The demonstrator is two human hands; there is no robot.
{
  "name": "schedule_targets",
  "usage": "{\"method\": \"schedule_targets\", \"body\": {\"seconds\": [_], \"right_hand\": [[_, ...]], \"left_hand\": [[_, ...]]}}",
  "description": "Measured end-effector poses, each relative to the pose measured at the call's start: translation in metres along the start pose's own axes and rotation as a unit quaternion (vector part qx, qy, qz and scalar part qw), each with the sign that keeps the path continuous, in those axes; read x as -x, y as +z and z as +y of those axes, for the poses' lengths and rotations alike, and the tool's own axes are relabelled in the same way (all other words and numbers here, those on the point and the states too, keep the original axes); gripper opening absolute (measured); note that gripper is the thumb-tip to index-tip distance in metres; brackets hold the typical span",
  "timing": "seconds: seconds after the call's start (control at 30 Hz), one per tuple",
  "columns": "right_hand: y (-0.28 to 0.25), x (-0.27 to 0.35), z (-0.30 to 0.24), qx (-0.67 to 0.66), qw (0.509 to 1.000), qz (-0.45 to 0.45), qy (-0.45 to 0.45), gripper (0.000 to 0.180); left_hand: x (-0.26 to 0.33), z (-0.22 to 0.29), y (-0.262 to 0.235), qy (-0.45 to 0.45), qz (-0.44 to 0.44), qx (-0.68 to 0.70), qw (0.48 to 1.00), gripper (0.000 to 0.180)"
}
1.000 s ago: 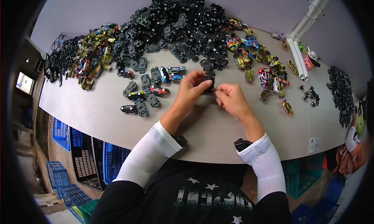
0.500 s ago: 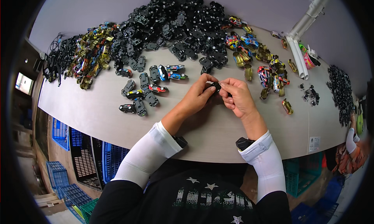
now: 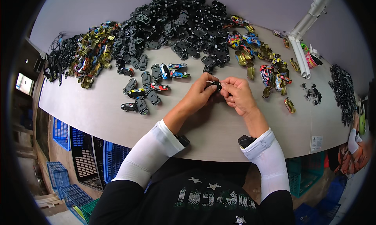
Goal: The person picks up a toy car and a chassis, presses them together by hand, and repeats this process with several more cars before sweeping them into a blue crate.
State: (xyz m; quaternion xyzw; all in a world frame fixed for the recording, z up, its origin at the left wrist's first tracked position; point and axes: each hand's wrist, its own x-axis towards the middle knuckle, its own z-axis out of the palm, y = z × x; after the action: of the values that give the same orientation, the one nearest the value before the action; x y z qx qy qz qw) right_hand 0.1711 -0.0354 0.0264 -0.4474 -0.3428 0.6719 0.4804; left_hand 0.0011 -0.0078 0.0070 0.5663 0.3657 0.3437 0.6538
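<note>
Small black toy-car part [image 3: 216, 85] sits pinched between both hands, held just above the tabletop [image 3: 98, 111] at centre, right in front of the person. Long axis hard to tell, part is tiny and mostly covered by fingers; it looks to run roughly left-right between the two grips. Left hand [image 3: 199, 95] comes in from the lower left, fingers curled closed around the part's left end, thumb and forefinger on it. Right hand [image 3: 238, 95] comes in from the lower right, fingers bent in, fingertips touching the part's right end. Both hands equally near, touching each other at the part. Row of assembled toy cars [image 3: 147, 88] lies just left of the left hand, big heap of black chassis pieces [image 3: 176, 25] beyond the hands, coloured car bodies [image 3: 270, 68] to the right and beyond.
</note>
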Motion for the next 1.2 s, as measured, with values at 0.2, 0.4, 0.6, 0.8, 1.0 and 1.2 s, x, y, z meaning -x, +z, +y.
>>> {"method": "schedule_targets", "body": {"seconds": [0.2,0.4,0.6,0.8,1.0,1.2], "right_hand": [[0.011,0.000,0.004,0.159,0.984,0.057,-0.055,0.012],[-0.002,-0.015,0.024,0.297,0.936,0.092,-0.164,0.014],[-0.017,-0.003,-0.019,0.525,0.748,0.289,-0.286,0.027],[-0.046,-0.011,-0.030,0.666,0.594,0.419,-0.169,0.043],[-0.052,-0.014,-0.021,0.687,0.622,0.361,-0.107,0.039],[-0.051,-0.015,-0.016,0.588,0.703,0.263,-0.300,0.020]], "left_hand": [[-0.003,-0.005,-0.003,0.004,-0.012,-0.022,1.000,0.017],[-0.007,-0.005,-0.005,0.000,-0.007,-0.064,0.998,0.017],[0.016,0.033,-0.032,0.102,0.039,-0.451,0.886,0.016],[-0.011,0.022,-0.021,0.203,0.147,-0.496,0.832,0.026],[-0.043,0.027,-0.007,0.178,0.187,-0.539,0.801,0.038],[-0.041,0.027,-0.014,0.225,0.286,-0.300,0.882,0.022]]}}
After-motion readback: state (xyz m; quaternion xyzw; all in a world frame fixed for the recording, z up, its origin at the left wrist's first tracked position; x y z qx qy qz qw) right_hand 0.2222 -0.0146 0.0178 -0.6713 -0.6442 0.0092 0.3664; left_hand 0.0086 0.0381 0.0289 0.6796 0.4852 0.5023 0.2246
